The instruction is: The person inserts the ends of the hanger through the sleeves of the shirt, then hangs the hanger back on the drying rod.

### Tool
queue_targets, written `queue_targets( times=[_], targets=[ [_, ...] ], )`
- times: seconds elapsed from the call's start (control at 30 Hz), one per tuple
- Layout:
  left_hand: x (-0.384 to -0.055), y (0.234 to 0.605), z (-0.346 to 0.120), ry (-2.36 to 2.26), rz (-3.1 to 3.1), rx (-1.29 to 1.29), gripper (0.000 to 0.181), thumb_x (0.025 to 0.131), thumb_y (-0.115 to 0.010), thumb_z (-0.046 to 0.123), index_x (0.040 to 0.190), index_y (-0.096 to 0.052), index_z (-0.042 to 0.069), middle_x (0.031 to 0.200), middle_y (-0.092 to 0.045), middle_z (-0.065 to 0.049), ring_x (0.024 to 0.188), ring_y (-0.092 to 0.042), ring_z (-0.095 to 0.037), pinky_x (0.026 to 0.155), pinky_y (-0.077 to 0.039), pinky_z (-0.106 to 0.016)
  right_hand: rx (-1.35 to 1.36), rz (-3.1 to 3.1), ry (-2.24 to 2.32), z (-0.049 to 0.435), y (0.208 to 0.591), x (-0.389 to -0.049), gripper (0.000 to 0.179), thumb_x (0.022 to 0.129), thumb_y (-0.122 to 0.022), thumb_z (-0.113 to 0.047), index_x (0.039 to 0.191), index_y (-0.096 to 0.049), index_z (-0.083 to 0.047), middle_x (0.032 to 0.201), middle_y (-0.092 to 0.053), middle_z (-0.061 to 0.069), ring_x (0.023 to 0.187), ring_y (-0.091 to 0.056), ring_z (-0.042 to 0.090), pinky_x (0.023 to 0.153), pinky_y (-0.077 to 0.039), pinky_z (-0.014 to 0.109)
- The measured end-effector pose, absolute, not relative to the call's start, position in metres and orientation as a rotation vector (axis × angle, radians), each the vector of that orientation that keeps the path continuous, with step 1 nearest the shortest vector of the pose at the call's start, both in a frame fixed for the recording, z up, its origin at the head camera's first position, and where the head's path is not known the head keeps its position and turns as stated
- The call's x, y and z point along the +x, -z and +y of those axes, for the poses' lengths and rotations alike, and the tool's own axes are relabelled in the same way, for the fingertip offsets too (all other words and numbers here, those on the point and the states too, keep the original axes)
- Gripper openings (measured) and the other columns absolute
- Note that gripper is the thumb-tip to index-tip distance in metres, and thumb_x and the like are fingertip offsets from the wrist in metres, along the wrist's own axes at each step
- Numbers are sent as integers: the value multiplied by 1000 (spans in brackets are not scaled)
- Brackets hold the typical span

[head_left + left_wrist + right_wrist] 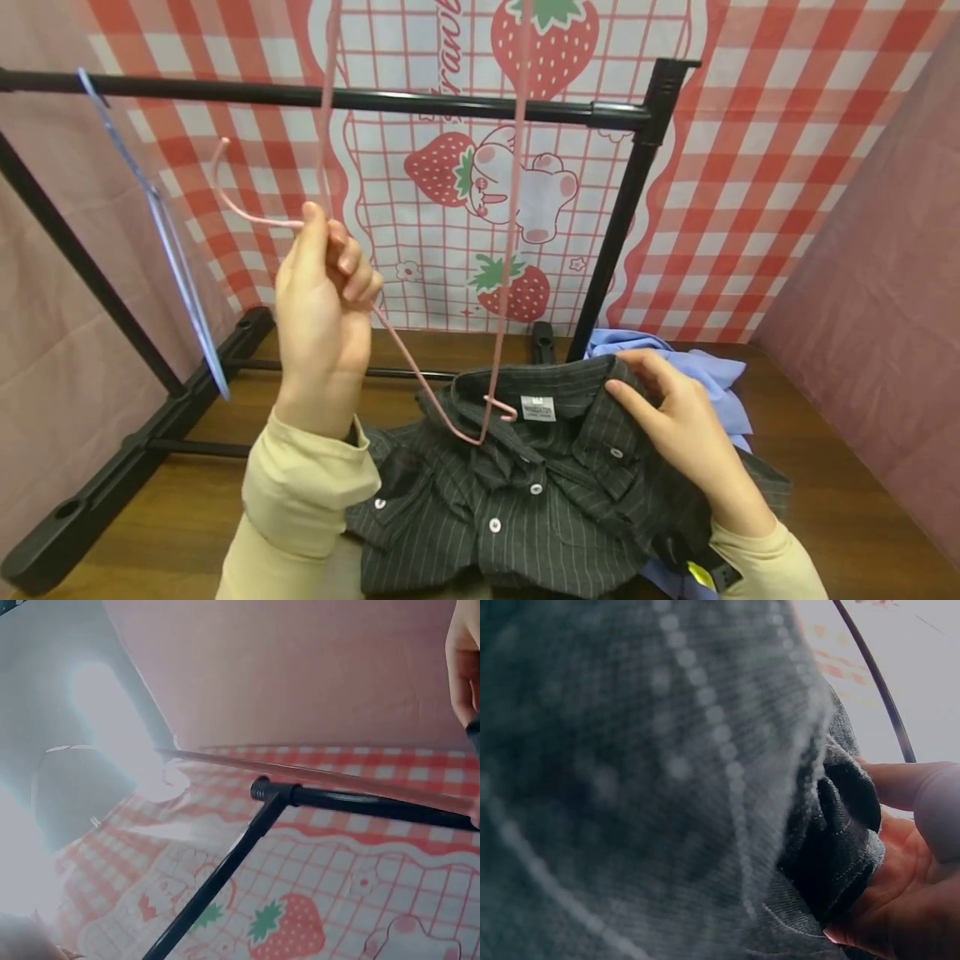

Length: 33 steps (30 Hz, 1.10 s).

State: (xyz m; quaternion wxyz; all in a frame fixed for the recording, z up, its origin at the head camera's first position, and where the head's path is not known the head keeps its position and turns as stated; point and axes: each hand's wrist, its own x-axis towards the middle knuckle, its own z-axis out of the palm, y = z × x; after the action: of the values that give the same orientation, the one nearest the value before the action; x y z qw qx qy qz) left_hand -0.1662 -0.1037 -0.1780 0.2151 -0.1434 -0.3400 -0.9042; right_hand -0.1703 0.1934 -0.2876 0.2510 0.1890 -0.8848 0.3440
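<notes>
My left hand [326, 308] is raised and pinches a pink wire hanger [513, 208] between thumb and fingers close to its hook, which points left. The hanger's long bar runs up out of the head view; its lower corner dips into the neck opening of a dark pinstriped button shirt [558, 525]. At the right side of the collar, my right hand [678, 417] holds the cloth between thumb and fingers. In the right wrist view, the dark fabric [630, 787] fills most of the picture and folds lie against the right fingers. White buttons and a neck label face up.
A black rack with a top bar [465, 102] stands behind the hands. On its left hangs a blue hanger [180, 250]. Blue cloth [705, 375] lies behind the right hand on the wooden surface [847, 500]. A strawberry-print checked cloth [810, 125] covers the back.
</notes>
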Motion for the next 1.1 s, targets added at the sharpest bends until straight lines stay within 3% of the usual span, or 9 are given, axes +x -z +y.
queue_targets(
  times=[0.5,0.93,1.1],
  targets=[
    [-172,180,-76,2534,-794,-433,36,97,-37,30,69,-48,11,57,-37,2,47,-26,-8,49,-25,-19,537,-2384,-953,192,288,-169,26,84,-64,-13,109,-59,-7,87,-64,3,68,-51,2,62,-40,13],
    [-167,177,-75,2449,-748,-550,40,99,-31,28,67,-45,10,55,-35,2,48,-23,-10,51,-22,-20,528,-2384,-949,193,287,-170,26,84,-64,-13,109,-59,-6,86,-63,3,67,-49,4,61,-39,15],
    [-171,186,-72,2394,-813,-500,37,99,-34,24,67,-46,11,56,-36,2,48,-24,-10,51,-25,-20,527,-2292,-1051,192,286,-169,26,83,-64,-7,109,-59,-6,89,-65,4,71,-53,1,63,-41,11]
  ],
)
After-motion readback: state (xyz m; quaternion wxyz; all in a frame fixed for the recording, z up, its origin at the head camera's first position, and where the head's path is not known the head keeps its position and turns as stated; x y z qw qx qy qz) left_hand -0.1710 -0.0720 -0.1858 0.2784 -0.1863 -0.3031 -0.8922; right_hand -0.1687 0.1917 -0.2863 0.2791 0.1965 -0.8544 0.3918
